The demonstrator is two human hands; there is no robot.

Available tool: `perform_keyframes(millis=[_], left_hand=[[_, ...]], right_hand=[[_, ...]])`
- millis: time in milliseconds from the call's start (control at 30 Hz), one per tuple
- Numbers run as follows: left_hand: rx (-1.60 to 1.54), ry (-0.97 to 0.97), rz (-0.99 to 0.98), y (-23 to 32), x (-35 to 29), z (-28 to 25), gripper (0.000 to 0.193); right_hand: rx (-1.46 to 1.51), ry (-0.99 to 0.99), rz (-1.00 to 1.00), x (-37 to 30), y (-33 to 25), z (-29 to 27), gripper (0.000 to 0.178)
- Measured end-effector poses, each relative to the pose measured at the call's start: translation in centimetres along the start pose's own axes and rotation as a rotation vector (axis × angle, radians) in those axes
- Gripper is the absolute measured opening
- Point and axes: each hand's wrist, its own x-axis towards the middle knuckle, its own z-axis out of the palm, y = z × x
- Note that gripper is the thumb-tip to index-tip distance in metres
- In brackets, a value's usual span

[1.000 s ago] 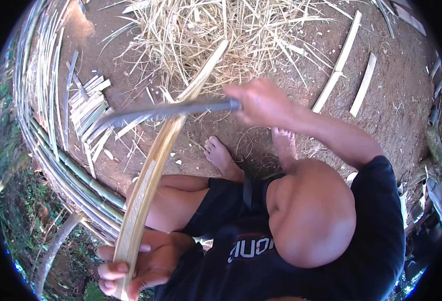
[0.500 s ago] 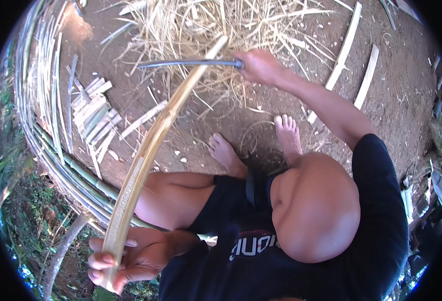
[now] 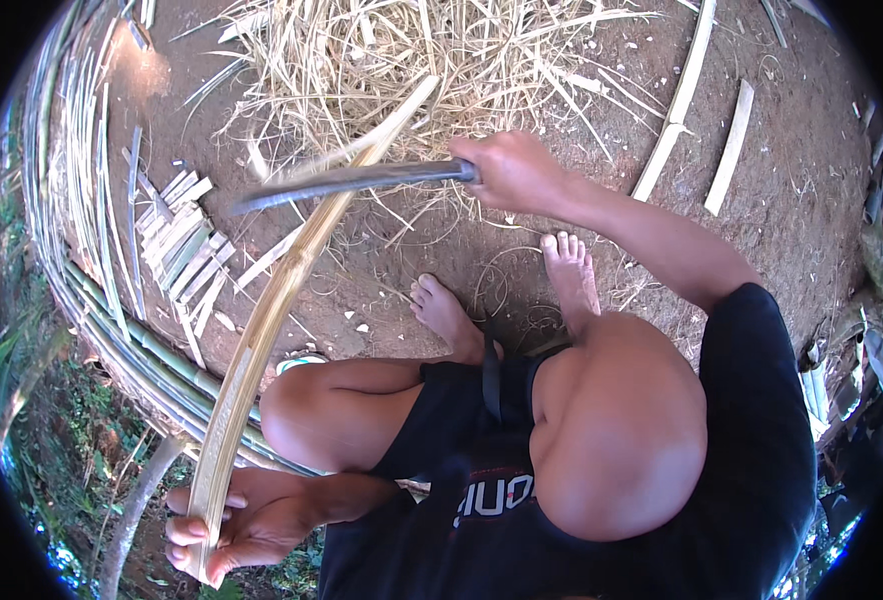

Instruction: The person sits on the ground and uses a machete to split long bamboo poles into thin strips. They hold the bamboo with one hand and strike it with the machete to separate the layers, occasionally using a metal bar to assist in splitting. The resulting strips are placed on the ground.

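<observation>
My left hand [image 3: 261, 515] grips the near end of a long split bamboo strip [image 3: 286, 280], at the lower left. The strip slants up and away, with a node partway along and its far end above the shavings. My right hand [image 3: 513, 172] is closed round the handle of a long-bladed knife [image 3: 361, 178]; the handle is mostly hidden in the fist. Its blade lies across the strip beyond the node, pointing left, its tip blurred. A pale, blurred sliver [image 3: 336, 156] curls off the strip just beyond the blade.
A heap of bamboo shavings [image 3: 431, 60] lies ahead on bare earth. Short cut pieces [image 3: 186, 235] are piled at left, beside long bamboo poles [image 3: 161, 345]. Two pale strips, one long [image 3: 683, 95] and one short [image 3: 731, 150], lie at right. My bare feet [image 3: 571, 270] are between.
The knife has come nearer along the strip, its blade tilting down to the left. A sliver now lifts from the strip. My left hand has shifted slightly left.
</observation>
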Motion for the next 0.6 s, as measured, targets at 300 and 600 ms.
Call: perform_keyframes(millis=[300,600], left_hand=[[0.028,-0.018,-0.018,-0.1,1.0,-0.9,0.037],[-0.063,-0.073,-0.126,-1.6,2.7,-3.7,0.033]], right_hand=[[0.011,-0.120,0.129,-0.6,2.0,-0.8,0.013],[-0.115,-0.218,0.512,-2.2,5.1,-1.6,0.020]])
